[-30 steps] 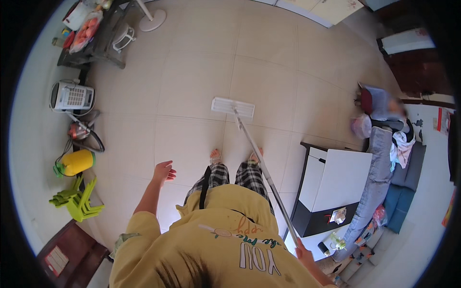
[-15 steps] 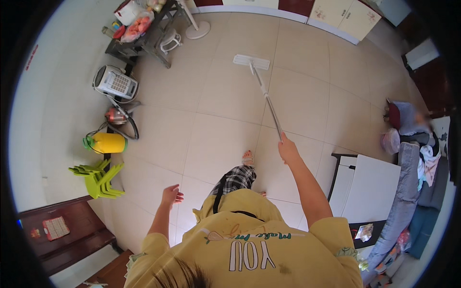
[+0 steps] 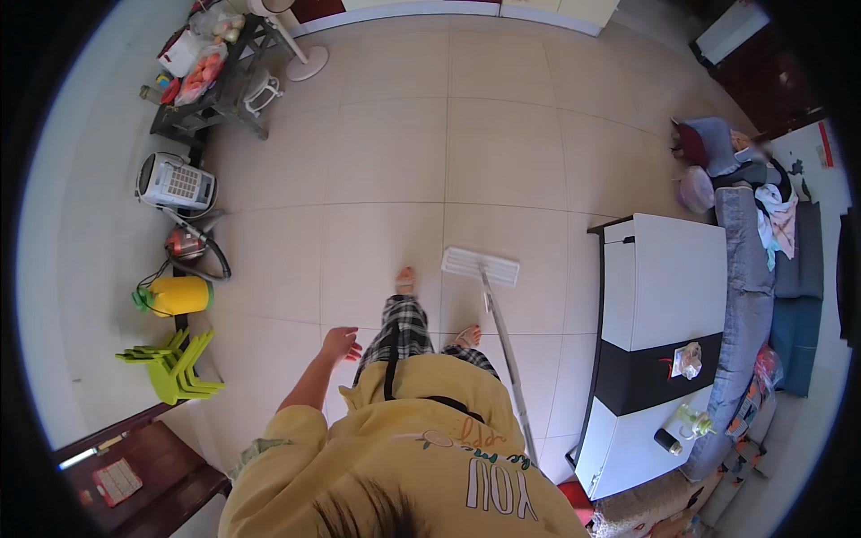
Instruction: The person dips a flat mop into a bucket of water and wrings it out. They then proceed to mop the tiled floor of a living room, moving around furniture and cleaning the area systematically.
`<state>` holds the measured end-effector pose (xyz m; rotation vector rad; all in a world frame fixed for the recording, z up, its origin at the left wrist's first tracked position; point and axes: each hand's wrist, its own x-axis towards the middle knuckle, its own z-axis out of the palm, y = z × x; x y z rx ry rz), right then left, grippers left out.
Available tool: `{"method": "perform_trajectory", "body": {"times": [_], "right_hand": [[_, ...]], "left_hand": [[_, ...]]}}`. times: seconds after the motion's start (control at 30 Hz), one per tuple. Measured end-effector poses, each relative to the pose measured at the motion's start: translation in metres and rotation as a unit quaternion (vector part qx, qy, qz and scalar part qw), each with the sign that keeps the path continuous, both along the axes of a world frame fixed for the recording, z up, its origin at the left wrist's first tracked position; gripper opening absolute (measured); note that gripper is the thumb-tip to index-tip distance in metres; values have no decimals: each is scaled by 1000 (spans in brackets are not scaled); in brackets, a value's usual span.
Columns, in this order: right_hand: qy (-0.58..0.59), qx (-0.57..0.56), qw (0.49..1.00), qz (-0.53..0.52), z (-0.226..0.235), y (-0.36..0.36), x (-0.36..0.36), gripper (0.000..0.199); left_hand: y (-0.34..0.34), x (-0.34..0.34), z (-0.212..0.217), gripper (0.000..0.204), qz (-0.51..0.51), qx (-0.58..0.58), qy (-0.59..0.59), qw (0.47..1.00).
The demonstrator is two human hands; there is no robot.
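Now the flat mop [image 3: 481, 266] has come back from its far reach and lies on the tiled floor [image 3: 502, 161] just ahead of the bare feet, a pull stroke ending; left hand [image 3: 340, 344] hangs loosely spread, empty, while the right hand is hidden, grip untellable

1. My left hand [image 3: 341, 343] hangs free at my left side, above the floor [image 3: 502, 152].
2. The mop head [image 3: 480, 266] lies on the floor just ahead of my feet, its handle [image 3: 508, 359] running back along my right side.
3. A table [image 3: 659, 296] stands to my right, a sofa [image 3: 749, 296] beyond it.
4. Stools [image 3: 170, 366], a jug [image 3: 175, 296] and a heater [image 3: 175, 184] line the left wall.
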<state>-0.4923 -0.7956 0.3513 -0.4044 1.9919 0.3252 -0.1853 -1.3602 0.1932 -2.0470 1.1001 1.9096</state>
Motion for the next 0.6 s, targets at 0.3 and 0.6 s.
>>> {"method": "perform_trajectory", "body": {"times": [0.3,0.6], "right_hand": [[18,-185,979,-82,-40,-149,50,44],[-72,-381,907,-162,-159,-662,-61,41]], "left_hand": [[-74,-17,29,33,-24,-33,119,992],[-80,159,8,34,251,-49,-12,967]]}}
